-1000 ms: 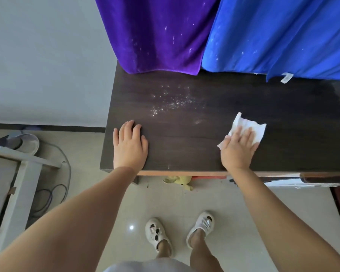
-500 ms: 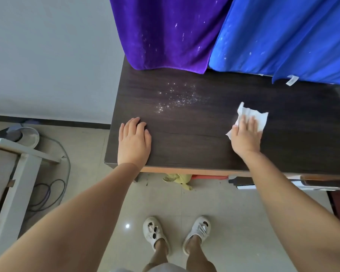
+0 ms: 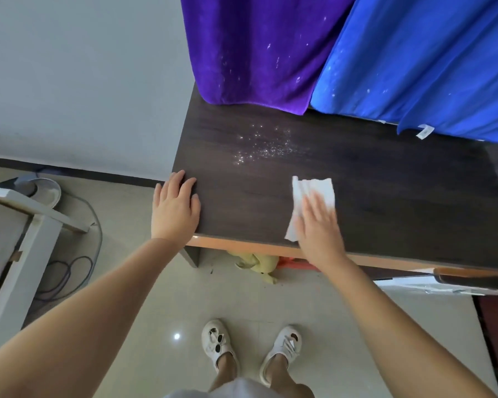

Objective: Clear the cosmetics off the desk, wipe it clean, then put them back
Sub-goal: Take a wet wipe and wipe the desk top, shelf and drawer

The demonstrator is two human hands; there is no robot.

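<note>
1. Tissue [image 3: 314, 196], white and creased, lies flat on the dark desk [image 3: 385, 202] near its front edge, right of centre.
2. Right hand [image 3: 318, 228] presses on the tissue's lower part, palm down, fingers spread flat, not curled around it.
3. Left hand [image 3: 174, 209] rests open and flat on the desk's front left corner, well apart from the tissue.
4. Pale glittery specks [image 3: 263, 147] scatter over the desktop behind and between the hands.
5. Purple cloth [image 3: 256, 50] and blue cloth [image 3: 420, 58] hang over the rear edge.
6. White sandals [image 3: 250, 350] stand on the tiled floor [image 3: 144, 288] below.
</note>
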